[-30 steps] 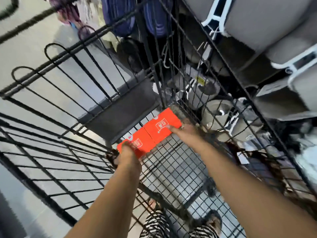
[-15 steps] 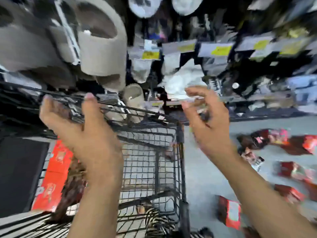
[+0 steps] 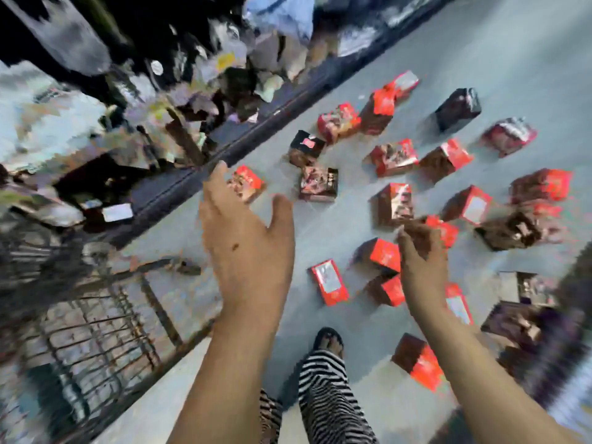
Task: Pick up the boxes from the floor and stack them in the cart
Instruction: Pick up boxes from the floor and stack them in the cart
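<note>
Onlooker: Boxes (image 3: 394, 157), red and dark brown, lie scattered over the pale floor (image 3: 480, 52) of a shop aisle. Most are apart and a few touch. A black wire cart (image 3: 96, 331) stands at the left, beside a blurred shelf (image 3: 179, 187).

Listener: Where are the hands?

Onlooker: Both are stretched out above the boxes. The left hand (image 3: 246, 248) has straight fingers (image 3: 219, 174) and a wide thumb, and it holds nothing. The right hand (image 3: 419, 264) has bent fingers over a red box, but the blur is too heavy to tell whether they hold anything.

Listener: Which box is nearest?

Onlooker: A flat red box (image 3: 330, 282) lies between the two hands, just ahead of a foot (image 3: 328, 339). It rests on its broad face with the pale label up. Its long axis runs away from the person, and the far end leans a little toward the cart.

Listener: How should it be picked up?

Onlooker: In my judgement, bend low and close the fingers across its short width, thumb on one long edge, so it cannot twist. Carry it level, then lay it flat with its long side along the cart's wire wall, so later boxes stack squarely. With so many boxes on the floor, the task looks far from done.
</note>
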### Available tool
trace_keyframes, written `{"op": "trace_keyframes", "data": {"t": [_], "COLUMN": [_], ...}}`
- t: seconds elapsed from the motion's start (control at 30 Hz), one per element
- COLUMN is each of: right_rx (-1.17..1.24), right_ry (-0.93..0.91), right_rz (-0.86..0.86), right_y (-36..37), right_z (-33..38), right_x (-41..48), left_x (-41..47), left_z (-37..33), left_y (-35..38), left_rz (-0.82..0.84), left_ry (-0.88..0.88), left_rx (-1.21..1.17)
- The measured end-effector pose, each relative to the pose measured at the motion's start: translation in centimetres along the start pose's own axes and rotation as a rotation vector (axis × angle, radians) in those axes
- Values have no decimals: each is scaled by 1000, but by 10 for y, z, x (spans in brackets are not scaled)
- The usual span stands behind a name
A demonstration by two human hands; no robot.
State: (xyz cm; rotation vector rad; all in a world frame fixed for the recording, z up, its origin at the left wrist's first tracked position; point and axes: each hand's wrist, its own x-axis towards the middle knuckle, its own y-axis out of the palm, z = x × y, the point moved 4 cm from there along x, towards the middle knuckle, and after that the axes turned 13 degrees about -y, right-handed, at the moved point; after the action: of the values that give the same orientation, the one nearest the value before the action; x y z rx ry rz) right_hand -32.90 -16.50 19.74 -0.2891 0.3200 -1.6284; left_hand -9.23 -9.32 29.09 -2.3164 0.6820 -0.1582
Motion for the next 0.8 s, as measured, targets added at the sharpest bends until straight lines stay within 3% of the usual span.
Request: {"op": "trace_keyframes", "data": {"t": [0.13, 0.33, 0.53, 0.63, 0.8], "right_rx": [-106, -229, -317, -343, -342], "right_ry": [149, 391, 391, 339, 236], "right_rz": [-45, -108, -131, -190, -300], "right_y": [-39, -65, -56, -50, -48], "right_z": [-110, -255, -372, -423, -484], "right_x": [-31, -89, -106, -100, -83], "left_x": [-47, -84, -90, -94, -94], "left_z": [60, 160, 244, 283, 322], "left_y": [88, 194, 305, 362, 431], "left_rz": [317, 655, 838, 844, 858], "left_ry": [69, 404, 813, 1140, 1506], "left_rx": [345, 713, 909, 990, 1026]}}
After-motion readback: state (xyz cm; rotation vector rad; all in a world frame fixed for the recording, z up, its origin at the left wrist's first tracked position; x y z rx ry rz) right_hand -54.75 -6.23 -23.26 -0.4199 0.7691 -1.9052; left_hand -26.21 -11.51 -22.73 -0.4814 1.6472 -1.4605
